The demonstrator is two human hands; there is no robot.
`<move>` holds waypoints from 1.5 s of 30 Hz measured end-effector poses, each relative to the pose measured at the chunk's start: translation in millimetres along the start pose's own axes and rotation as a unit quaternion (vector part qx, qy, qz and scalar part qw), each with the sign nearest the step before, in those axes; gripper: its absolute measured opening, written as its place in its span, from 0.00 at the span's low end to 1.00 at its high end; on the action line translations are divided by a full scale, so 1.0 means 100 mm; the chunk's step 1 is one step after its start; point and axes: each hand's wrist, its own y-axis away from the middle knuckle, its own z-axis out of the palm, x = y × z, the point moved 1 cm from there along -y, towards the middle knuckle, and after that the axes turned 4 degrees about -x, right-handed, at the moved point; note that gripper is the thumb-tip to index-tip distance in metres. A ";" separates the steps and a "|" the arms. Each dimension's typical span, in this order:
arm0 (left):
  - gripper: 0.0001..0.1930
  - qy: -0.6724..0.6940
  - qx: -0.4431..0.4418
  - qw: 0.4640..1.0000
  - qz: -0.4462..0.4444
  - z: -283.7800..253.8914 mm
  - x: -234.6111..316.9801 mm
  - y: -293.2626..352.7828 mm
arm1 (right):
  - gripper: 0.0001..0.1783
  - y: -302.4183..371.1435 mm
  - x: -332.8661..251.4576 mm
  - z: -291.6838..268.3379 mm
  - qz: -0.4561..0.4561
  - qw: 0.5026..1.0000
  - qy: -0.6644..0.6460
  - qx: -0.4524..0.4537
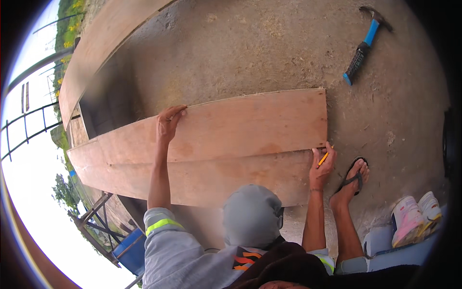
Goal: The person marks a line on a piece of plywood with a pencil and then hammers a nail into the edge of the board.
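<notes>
I cannot make out either of my own hands; a sliver of skin shows at the lower edge beside dark cloth, too little to place. In front of me a person in a grey cap and grey shirt bends over a long plywood sheet. That person's left hand grips the sheet's far edge with bent fingers. Their right hand holds a yellow pencil at the sheet's near right corner. A second plywood strip lies along the near side, partly under the sheet.
A blue-handled claw hammer lies on the dirt floor at the far right. White and pink shoes are at the lower right. The person's sandalled foot is beside the boards. A curved plywood panel rises at the left; a blue drum stands lower left.
</notes>
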 end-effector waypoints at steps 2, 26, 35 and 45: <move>0.09 0.048 -0.009 0.998 -0.035 -0.01 -0.07 -0.01 | 0.25 0.00 -0.02 0.02 0.003 1.000 0.013 0.004; 0.08 0.076 -0.005 0.993 -0.086 0.04 -0.18 -0.04 | 0.26 0.00 0.05 0.05 -0.010 0.999 0.002 0.050; 0.08 0.080 0.013 0.993 -0.082 0.04 -0.21 -0.02 | 0.25 0.00 0.04 0.09 -0.030 0.997 0.015 0.066; 0.08 0.088 0.002 0.992 -0.088 0.08 -0.36 -0.10 | 0.24 0.00 0.05 0.07 0.009 0.997 -0.003 0.071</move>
